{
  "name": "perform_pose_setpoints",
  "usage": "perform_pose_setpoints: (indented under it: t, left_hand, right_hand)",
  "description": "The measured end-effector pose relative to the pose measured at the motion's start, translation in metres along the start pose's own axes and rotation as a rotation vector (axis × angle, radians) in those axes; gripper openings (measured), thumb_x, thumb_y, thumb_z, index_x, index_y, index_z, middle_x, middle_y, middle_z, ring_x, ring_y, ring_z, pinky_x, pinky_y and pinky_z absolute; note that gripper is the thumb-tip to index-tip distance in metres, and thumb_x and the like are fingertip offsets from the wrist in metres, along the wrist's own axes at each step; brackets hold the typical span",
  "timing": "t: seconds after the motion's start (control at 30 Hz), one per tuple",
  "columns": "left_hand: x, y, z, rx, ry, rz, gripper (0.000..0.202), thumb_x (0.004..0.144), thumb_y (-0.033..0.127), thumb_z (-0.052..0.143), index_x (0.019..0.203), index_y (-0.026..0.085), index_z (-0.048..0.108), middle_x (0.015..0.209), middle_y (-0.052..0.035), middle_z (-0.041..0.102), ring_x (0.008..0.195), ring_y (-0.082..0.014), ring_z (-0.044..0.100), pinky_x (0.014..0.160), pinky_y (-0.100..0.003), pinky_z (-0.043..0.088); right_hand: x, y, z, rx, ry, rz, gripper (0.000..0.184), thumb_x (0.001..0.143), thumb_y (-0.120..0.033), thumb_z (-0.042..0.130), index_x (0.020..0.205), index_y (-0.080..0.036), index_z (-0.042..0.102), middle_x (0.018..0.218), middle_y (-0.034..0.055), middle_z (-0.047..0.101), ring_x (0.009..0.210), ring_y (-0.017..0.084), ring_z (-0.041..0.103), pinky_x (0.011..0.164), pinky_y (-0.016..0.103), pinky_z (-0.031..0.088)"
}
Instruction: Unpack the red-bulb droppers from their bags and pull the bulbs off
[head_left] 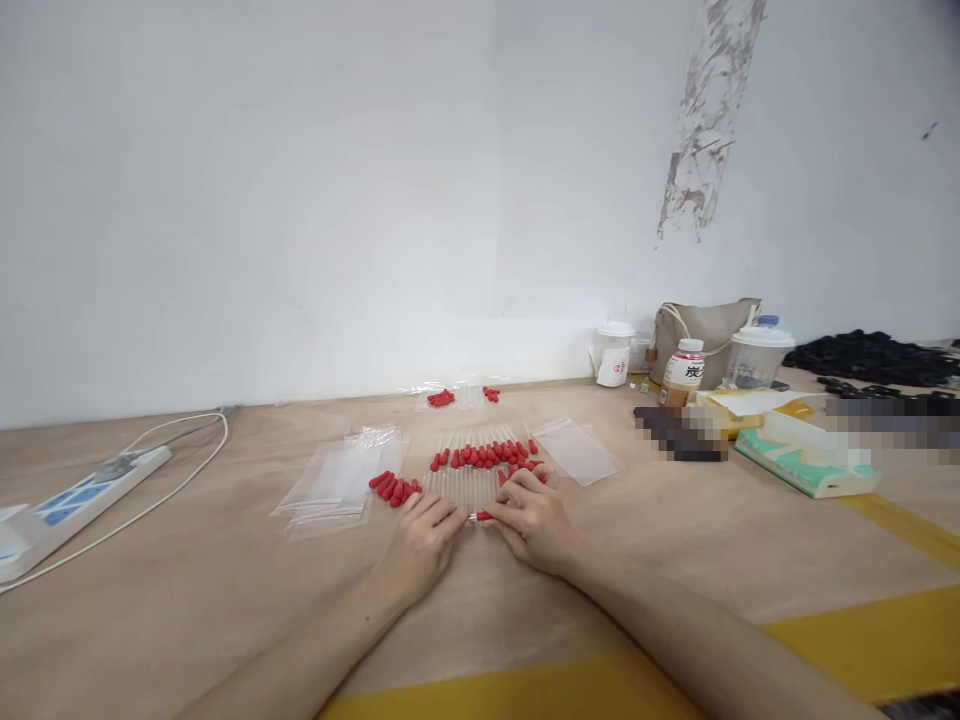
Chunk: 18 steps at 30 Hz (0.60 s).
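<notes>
Both my hands rest on the wooden table [225, 590], fingers curled together. My left hand [424, 541] and my right hand [531, 516] pinch a clear glass dropper with a red rubber bulb [481, 516] between them. Just beyond my fingers lies a row of several such droppers [484, 456], red bulbs lined up. Another bunch of red-bulbed droppers [391, 487] lies left of them, beside a pile of clear plastic bags [337, 482]. A single clear bag [576, 452] lies to the right.
More bagged droppers [450, 397] lie by the wall. A white power strip [71, 505] with cable sits at far left. At right stand cups [613, 352], a bottle [683, 371], a beige bag [701, 335], a tissue pack [806, 465] and black items [874, 357].
</notes>
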<state>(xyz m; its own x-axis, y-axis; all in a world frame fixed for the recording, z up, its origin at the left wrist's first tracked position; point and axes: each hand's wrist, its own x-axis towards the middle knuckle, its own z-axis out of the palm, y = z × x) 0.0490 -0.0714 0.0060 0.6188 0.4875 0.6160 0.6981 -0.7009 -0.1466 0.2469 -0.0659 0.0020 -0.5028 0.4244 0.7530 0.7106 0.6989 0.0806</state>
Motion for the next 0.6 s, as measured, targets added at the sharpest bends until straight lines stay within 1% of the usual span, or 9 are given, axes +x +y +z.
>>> perform_pose_setpoints:
  t: [0.1,0.2,0.33,0.43,0.5,0.6]
  left_hand:
    - [-0.005,0.000,0.001,0.007,-0.016,0.021,0.022,0.083,0.011,0.039,0.086,0.016,0.060,0.069,-0.0041,0.058,0.068,-0.0165,0.048,0.066,-0.031,0.034]
    - [-0.008,-0.001,-0.003,-0.008,-0.026,0.039,0.023,0.083,0.010,0.037,0.085,0.016,0.059,0.068,-0.0041,0.056,0.068,-0.0163,0.047,0.065,-0.030,0.034]
    - [-0.009,0.000,-0.004,-0.031,-0.018,0.036,0.023,0.083,0.010,0.036,0.083,0.016,0.058,0.066,-0.0039,0.055,0.067,-0.0159,0.047,0.065,-0.030,0.035]
    - [-0.010,0.001,-0.003,-0.040,-0.013,0.034,0.024,0.082,0.009,0.036,0.081,0.016,0.058,0.066,-0.0038,0.054,0.067,-0.0156,0.047,0.065,-0.030,0.035]
    - [-0.010,0.001,-0.001,-0.042,0.002,0.043,0.023,0.082,0.009,0.037,0.081,0.016,0.058,0.065,-0.0037,0.054,0.066,-0.0155,0.047,0.064,-0.029,0.035]
    - [-0.008,0.004,0.000,-0.036,0.035,0.056,0.020,0.082,0.011,0.039,0.081,0.016,0.058,0.064,-0.0034,0.054,0.065,-0.0154,0.047,0.062,-0.029,0.035]
  right_hand:
    - [-0.001,0.001,0.001,-0.005,-0.037,-0.084,0.016,0.082,-0.028,0.050,0.073,-0.023,0.062,0.066,-0.0007,0.055,0.073,0.013,0.041,0.073,0.032,0.024]
    - [-0.001,0.005,-0.002,0.021,-0.073,-0.131,0.016,0.083,-0.026,0.048,0.075,-0.025,0.062,0.065,-0.0015,0.055,0.074,0.013,0.040,0.074,0.032,0.024]
    - [0.001,0.008,-0.009,0.093,-0.142,-0.139,0.017,0.083,-0.026,0.048,0.076,-0.024,0.063,0.066,-0.0014,0.056,0.077,0.014,0.040,0.074,0.032,0.024]
    - [0.001,0.009,-0.012,0.141,-0.180,-0.126,0.020,0.083,-0.029,0.047,0.073,-0.024,0.063,0.065,-0.0008,0.057,0.079,0.015,0.041,0.074,0.032,0.025]
    - [0.002,0.009,-0.013,0.149,-0.187,-0.124,0.022,0.084,-0.031,0.046,0.070,-0.023,0.063,0.065,-0.0006,0.057,0.079,0.015,0.041,0.075,0.033,0.024]
    - [0.002,0.007,-0.014,0.137,-0.185,-0.140,0.023,0.083,-0.026,0.046,0.067,-0.022,0.062,0.066,-0.0008,0.058,0.081,0.015,0.042,0.080,0.036,0.022]
